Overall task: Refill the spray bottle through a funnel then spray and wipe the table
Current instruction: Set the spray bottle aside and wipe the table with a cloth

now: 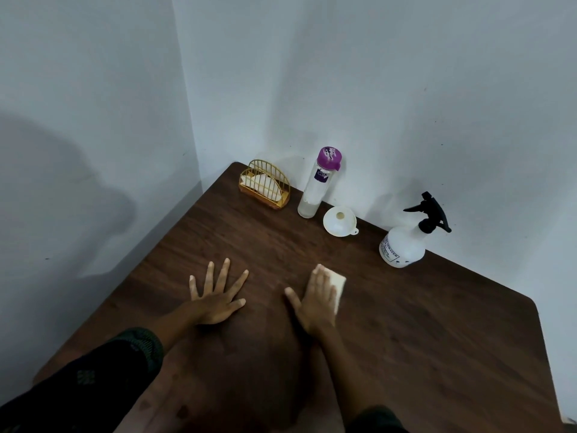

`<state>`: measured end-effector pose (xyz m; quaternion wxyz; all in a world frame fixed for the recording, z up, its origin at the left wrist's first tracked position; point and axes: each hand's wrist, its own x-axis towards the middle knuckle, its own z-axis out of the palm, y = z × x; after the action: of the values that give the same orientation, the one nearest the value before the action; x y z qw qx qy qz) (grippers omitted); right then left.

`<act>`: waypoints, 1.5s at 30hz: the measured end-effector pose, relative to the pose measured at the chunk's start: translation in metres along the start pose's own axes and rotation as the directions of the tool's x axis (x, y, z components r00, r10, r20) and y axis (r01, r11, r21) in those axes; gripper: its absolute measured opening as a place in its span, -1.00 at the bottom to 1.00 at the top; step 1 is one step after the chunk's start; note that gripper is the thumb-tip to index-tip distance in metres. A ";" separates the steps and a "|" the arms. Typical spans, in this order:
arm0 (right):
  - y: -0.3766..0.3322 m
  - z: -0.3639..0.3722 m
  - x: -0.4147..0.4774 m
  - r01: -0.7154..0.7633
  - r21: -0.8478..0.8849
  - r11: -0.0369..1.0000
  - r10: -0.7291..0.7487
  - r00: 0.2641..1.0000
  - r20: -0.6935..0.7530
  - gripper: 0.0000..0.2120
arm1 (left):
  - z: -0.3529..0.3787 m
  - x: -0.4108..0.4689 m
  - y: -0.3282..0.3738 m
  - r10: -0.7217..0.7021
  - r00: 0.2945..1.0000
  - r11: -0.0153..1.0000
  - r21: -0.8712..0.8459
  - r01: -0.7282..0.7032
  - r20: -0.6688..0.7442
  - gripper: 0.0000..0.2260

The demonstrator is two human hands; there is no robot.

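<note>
Left hand (215,295) flat on table (421,339), fingers spread, nothing held. Right hand (315,301), fingers straight, presses white folded cloth (339,284); cloth's long axis runs near-far. Far edge: funnel (338,222) mouth-up; spray bottle (404,245) upright at right, nozzle pointing left.

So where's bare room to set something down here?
Bare wood lies right of the right hand and cloth, out to the table's right corner. Another patch: between the left hand and napkin holder. Crowded along the wall: holder, water bottle, funnel, spray bottle.
</note>
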<state>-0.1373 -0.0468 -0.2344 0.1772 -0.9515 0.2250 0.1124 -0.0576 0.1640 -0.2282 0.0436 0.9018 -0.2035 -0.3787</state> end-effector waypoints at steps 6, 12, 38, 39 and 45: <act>-0.006 0.013 -0.035 0.372 -0.075 0.925 -0.360 0.923 0.132 -0.08 | -0.002 -0.006 0.006 -0.008 1.000 1.000 -0.008 0.008 -0.018 -0.45; 0.090 -0.013 -0.041 0.122 -0.110 0.986 -0.118 0.992 0.035 0.04 | -0.001 -0.007 0.005 -0.010 1.000 1.000 -0.006 0.010 -0.028 -0.46; 0.021 0.083 -0.145 0.469 -0.380 0.797 -0.519 0.854 -0.033 -0.24 | -0.009 -0.024 -0.059 -0.022 0.989 0.996 0.081 0.034 -0.149 -0.16; 0.028 0.087 -0.149 0.476 -0.398 0.784 -0.544 0.835 -0.074 -0.31 | -0.008 -0.027 -0.068 -0.061 0.987 0.996 0.056 0.070 -0.148 -0.15; 0.007 0.089 -0.142 0.537 -0.311 0.784 -0.562 0.827 0.011 -0.38 | -0.005 -0.025 -0.079 -0.081 0.988 0.996 0.019 0.085 -0.132 -0.27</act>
<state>-0.2760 0.0369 -0.2755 0.0460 -0.9949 -0.0743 0.0496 -0.0437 0.2461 -0.2261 0.0301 0.9330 -0.1670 -0.3175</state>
